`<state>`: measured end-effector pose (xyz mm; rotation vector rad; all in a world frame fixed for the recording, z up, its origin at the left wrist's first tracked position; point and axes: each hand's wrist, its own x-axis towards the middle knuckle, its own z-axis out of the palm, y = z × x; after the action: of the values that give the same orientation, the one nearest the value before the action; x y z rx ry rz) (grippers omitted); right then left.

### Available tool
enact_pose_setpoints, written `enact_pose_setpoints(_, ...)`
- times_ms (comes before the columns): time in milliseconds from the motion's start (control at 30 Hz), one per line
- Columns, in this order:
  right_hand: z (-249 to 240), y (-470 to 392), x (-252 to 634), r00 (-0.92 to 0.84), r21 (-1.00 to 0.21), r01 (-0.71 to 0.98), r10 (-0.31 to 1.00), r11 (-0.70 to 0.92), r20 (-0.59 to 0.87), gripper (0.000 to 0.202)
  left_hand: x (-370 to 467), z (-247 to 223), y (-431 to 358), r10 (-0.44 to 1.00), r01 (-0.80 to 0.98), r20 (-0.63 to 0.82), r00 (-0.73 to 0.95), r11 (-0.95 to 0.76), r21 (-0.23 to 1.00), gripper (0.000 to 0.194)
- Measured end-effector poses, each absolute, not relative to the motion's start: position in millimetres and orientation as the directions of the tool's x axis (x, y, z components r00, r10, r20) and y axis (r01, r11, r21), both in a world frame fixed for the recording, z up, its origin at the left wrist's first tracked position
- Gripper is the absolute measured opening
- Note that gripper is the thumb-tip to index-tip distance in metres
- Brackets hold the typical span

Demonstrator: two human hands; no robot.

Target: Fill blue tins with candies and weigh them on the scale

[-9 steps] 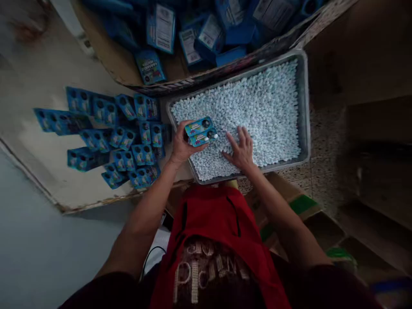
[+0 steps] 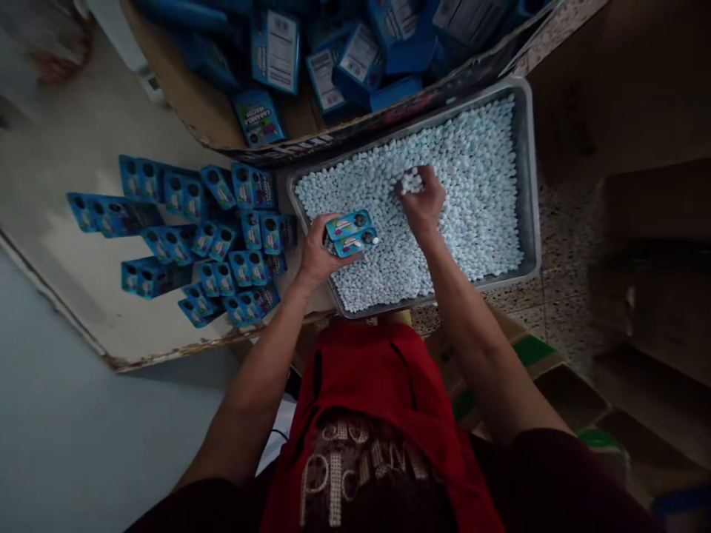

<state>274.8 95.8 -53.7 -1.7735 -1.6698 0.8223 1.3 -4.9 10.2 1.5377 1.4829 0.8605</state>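
My left hand (image 2: 319, 255) is closed around two small blue candy boxes (image 2: 349, 231) held side by side, their printed ends with round dark holes facing up. A few white candies lie on the lower box. The boxes are over the left part of a metal tray (image 2: 530, 185) filled with small pale candies (image 2: 472, 178). Over the middle of the tray, my right hand (image 2: 425, 200) is curled around a small heap of white candies (image 2: 411, 181), which show between its thumb and fingers.
On the table (image 2: 83, 311) to the left stand several blue candy boxes (image 2: 211, 237) in close rows. A large cardboard carton (image 2: 183, 111) holding more blue boxes sits beyond the tray. Brown cartons (image 2: 655, 244) are at the right, above a speckled floor (image 2: 572, 229).
My right hand has moved away from me across the tray and closed on a handful of candies; it was spread on them before. My left hand still holds the two boxes.
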Motion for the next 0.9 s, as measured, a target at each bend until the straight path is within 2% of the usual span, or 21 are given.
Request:
enact_pose_setpoints(67,-33.1,91.4,264.5,0.165,-0.931,0.242,0.957,-0.275,-0.240,0.063,5.9,24.4,2.7,0.992,0.585,-0.050,0.114,-0.026,0.811,0.080)
enact_pose_setpoints(133,-1.4,77.0,249.5,0.077,-0.928,-0.141,0.931,-0.345,-0.358,0.065,12.3,40.1,9.1,0.988,0.683,-0.041,0.151,-0.074,0.727,0.083)
enact_pose_setpoints(200,33.2,60.0,231.9,0.019,-0.876,-0.370,0.940,-0.311,-0.342,0.058,20.0,54.2,13.1,0.985,0.744,-0.057,0.166,-0.087,0.662,0.084)
enact_pose_setpoints(267,61.9,47.5,216.9,0.062,-0.863,-0.456,0.960,-0.217,-0.274,0.054,27.2,64.0,14.9,0.988,0.777,-0.081,0.132,-0.052,0.627,0.082)
enact_pose_setpoints(400,84.3,45.1,220.8,0.134,-0.884,-0.436,0.960,-0.167,-0.247,0.056,34.1,66.4,17.5,0.988,0.750,-0.091,0.121,-0.031,0.660,0.076)
enact_pose_setpoints(533,71.0,47.9,270.8,0.235,-0.913,-0.296,0.906,-0.279,-0.353,0.061,34.9,50.9,22.2,0.990,0.627,-0.119,0.077,0.045,0.778,0.078)
enact_pose_setpoints(600,61.7,40.8,294.5,0.308,-0.909,-0.213,0.858,-0.359,-0.411,0.055,38.1,41.7,22.9,0.986,0.561,-0.156,0.063,0.094,0.822,0.082)
enact_pose_setpoints(700,51.1,23.8,311.9,0.321,-0.876,-0.139,0.815,-0.463,-0.482,0.040,46.8,31.3,19.4,0.982,0.474,-0.165,0.088,0.104,0.874,0.085)
enact_pose_setpoints(767,47.0,15.8,312.8,0.332,-0.877,-0.077,0.817,-0.474,-0.471,0.037,52.0,27.2,15.1,0.984,0.411,-0.141,0.106,0.086,0.908,0.086)
enact_pose_setpoints(900,43.7,17.5,306.6,0.390,-0.911,0.082,0.854,-0.403,-0.343,0.038,50.4,27.8,9.9,0.985,0.388,-0.125,0.119,0.070,0.919,0.086)
